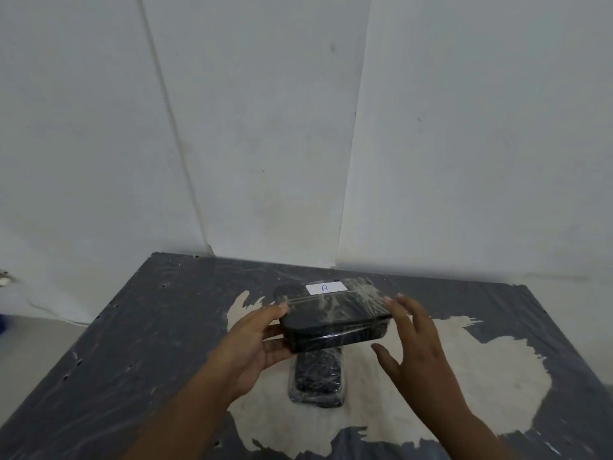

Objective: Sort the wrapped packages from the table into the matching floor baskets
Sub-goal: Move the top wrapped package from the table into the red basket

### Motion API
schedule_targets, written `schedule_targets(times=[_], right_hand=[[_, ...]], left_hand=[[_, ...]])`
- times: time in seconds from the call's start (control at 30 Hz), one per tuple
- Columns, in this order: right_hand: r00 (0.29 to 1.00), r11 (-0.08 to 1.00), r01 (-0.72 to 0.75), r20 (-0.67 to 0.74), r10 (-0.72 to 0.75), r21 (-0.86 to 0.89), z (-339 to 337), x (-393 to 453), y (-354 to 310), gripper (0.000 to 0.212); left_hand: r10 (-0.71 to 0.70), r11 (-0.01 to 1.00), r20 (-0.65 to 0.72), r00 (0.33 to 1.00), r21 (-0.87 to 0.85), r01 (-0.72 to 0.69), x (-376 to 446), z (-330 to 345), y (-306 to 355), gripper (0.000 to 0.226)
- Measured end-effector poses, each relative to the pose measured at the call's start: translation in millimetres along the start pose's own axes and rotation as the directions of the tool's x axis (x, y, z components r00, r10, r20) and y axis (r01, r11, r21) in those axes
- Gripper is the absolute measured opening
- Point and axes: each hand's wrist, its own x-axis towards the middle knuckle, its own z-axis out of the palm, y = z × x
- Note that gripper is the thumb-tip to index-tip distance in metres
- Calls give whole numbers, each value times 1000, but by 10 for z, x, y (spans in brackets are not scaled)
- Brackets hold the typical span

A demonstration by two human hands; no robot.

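Observation:
A black box wrapped in clear film (335, 315), with a white label marked "A" on its top, is held above the table. My left hand (255, 340) grips its left end, thumb on top and fingers underneath. My right hand (414, 340) is spread at the box's right end, fingers apart; whether it touches the box is unclear. A second dark wrapped package (316, 380) lies flat on the table right below the held box, partly hidden by it.
The table (149, 343) has a dark scuffed surface with a large worn pale patch in the middle. Its back edge meets a white wall corner. Floor shows at the far left. No baskets are in view.

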Motion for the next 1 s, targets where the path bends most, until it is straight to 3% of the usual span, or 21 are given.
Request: schedule_targets(times=[0.13,0.23,0.33,0.43,0.53,0.63,0.83,1.0], right_hand=[[992,992,-121,43,119,43,-23,-6,31,70],[958,938,-288,72,279,191,-26,-10,-19,64],[871,764,-491,214,442,419,-35,52,-101,67],[775,564,-632,428,465,532,-8,138,-150,71],[770,458,-634,455,448,623,-10,194,-157,79],[774,341,-613,453,443,713,-59,257,-110,68],[793,261,-601,525,308,755,-42,257,-19,36],[810,230,-568,487,328,790,75,147,-97,22]], left_hand=[[46,996,-41,998,-76,-49,37,-32,-26,16],[82,992,-31,996,-91,-85,41,-13,-41,21],[108,990,-20,994,-91,-109,25,31,-58,30],[131,988,25,991,-82,-129,12,56,-80,38],[159,987,61,985,-31,-157,2,62,-86,34],[177,984,69,982,23,-179,-11,46,-78,35],[169,985,60,984,-21,-169,-25,-18,-87,38],[221,974,19,975,47,-222,7,27,-83,26]])
